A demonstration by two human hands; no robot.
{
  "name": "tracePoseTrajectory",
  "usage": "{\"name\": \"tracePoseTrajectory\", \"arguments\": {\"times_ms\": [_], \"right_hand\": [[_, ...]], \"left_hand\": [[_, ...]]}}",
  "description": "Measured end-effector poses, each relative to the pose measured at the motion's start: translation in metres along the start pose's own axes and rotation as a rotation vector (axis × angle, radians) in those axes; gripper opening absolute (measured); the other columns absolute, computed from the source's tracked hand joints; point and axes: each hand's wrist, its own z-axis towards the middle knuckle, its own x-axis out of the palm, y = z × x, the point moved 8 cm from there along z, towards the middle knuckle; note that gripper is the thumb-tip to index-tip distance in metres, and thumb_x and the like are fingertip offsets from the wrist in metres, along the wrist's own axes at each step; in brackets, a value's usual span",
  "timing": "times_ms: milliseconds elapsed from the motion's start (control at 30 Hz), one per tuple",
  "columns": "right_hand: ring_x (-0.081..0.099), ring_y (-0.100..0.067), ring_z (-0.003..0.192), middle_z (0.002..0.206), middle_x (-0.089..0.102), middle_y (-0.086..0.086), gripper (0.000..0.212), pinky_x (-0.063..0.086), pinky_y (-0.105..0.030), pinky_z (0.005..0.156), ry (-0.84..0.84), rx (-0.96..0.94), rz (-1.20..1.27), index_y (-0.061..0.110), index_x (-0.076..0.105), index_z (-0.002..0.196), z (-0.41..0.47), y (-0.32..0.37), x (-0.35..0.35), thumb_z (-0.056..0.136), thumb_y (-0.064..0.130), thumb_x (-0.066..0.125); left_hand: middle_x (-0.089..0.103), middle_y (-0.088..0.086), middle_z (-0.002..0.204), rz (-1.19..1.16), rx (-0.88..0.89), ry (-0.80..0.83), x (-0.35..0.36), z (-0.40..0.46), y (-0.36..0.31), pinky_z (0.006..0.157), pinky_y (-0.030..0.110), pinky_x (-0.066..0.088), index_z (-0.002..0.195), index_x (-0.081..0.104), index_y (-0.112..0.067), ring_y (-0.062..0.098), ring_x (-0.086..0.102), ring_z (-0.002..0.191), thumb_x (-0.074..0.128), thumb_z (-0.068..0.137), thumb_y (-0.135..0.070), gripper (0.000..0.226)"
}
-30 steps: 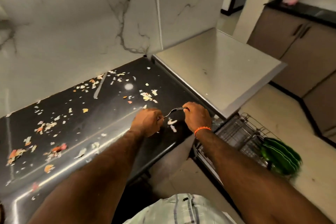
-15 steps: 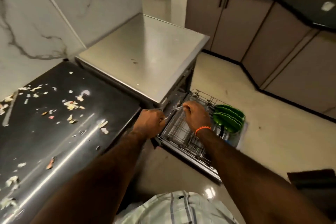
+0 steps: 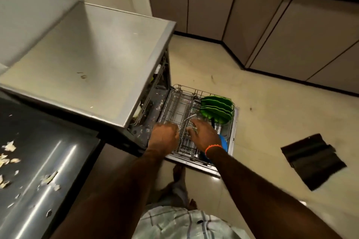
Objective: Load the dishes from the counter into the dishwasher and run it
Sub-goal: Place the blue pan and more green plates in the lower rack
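Note:
My left hand is curled into a fist and grips one end of a thin metal utensil, which slants up to the right over the dishwasher's pulled-out lower rack. My right hand hovers over the rack with its fingers spread, its fingertips close beside the utensil's free end. Green plates stand on edge at the rack's far right. A blue dish is partly hidden beneath my right wrist.
The dishwasher's steel top fills the upper left. The black counter at the lower left is strewn with food scraps. A dark mat lies on the tiled floor at the right. Cabinets line the far wall.
Both hands carried the utensil from the counter to above the dishwasher rack. My right hand has let go of it and spread its fingers; the left still grips it.

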Motion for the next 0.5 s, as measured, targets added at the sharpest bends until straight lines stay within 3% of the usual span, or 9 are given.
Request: {"name": "tracePoseTrajectory", "arguments": {"times_ms": [33, 100, 133, 233, 400, 467, 500], "right_hand": [[0.066, -0.02, 0.098, 0.107, 0.073, -0.005, 0.039, 0.053, -0.038, 0.088, -0.015, 0.058, 0.107, 0.018, 0.072, 0.114, 0.011, -0.007, -0.001, 0.098, 0.05, 0.056], [0.058, -0.014, 0.059, 0.061, 0.064, 0.004, 0.044, 0.05, -0.033, 0.062, -0.037, 0.193, 0.319, 0.017, 0.07, 0.071, 0.028, -0.022, -0.003, 0.092, 0.056, 0.064], [0.057, -0.018, 0.054, 0.055, 0.061, 0.003, 0.047, 0.051, -0.035, 0.059, -0.029, 0.268, 0.4, 0.014, 0.068, 0.065, 0.039, -0.032, 0.0, 0.089, 0.054, 0.068], [0.071, -0.029, 0.072, 0.068, 0.073, -0.004, 0.028, 0.06, -0.048, 0.074, 0.013, 0.438, 0.537, 0.015, 0.077, 0.071, 0.068, -0.059, 0.012, 0.089, 0.036, 0.075], [0.071, -0.023, 0.071, 0.069, 0.073, -0.003, 0.022, 0.06, -0.042, 0.074, -0.046, 0.556, 0.468, 0.013, 0.078, 0.075, 0.108, -0.107, 0.027, 0.091, 0.025, 0.07], [0.07, -0.026, 0.075, 0.076, 0.074, -0.008, 0.022, 0.059, -0.04, 0.076, -0.041, 0.562, 0.409, 0.01, 0.078, 0.081, 0.125, -0.127, 0.037, 0.094, 0.024, 0.066], [0.07, -0.028, 0.08, 0.081, 0.074, -0.011, 0.022, 0.058, -0.04, 0.078, -0.022, 0.552, 0.361, 0.009, 0.078, 0.085, 0.136, -0.136, 0.043, 0.095, 0.023, 0.063]], "left_hand": [[0.07, 0.0, 0.095, 0.007, 0.011, 0.03, 0.009, 0.012, -0.005, 0.099, 0.041, 0.044, 0.092, 0.063, -0.024, 0.021, 0.067, 0.087, 0.054, 0.091, -0.032, 0.012], [0.069, 0.0, 0.1, -0.013, 0.018, 0.067, 0.023, 0.03, -0.013, 0.105, 0.046, 0.042, 0.101, 0.062, -0.025, 0.018, 0.066, 0.09, 0.055, 0.094, -0.034, 0.014], [0.069, 0.0, 0.103, -0.025, 0.023, 0.073, 0.029, 0.043, -0.017, 0.106, 0.047, 0.041, 0.104, 0.062, -0.024, 0.018, 0.066, 0.09, 0.055, 0.095, -0.034, 0.015], [0.069, 0.001, 0.107, -0.036, 0.056, 0.072, 0.044, 0.075, -0.026, 0.111, 0.046, 0.037, 0.11, 0.063, -0.022, 0.018, 0.065, 0.095, 0.053, 0.095, -0.033, 0.021], [0.068, 0.0, 0.109, -0.158, 0.112, 0.135, 0.084, 0.124, -0.035, 0.105, 0.038, 0.036, 0.113, 0.062, -0.023, 0.021, 0.063, 0.103, 0.055, 0.091, -0.034, 0.025], [0.058, 0.004, 0.135, -0.214, 0.126, 0.215, 0.11, 0.141, -0.029, 0.113, 0.041, 0.032, 0.134, 0.052, -0.022, 0.023, 0.053, 0.126, 0.057, 0.086, -0.038, 0.051], [0.043, 0.006, 0.153, -0.207, 0.122, 0.277, 0.127, 0.15, -0.023, 0.119, 0.044, 0.024, 0.147, 0.039, -0.021, 0.025, 0.039, 0.141, 0.057, 0.085, -0.043, 0.068]]}}
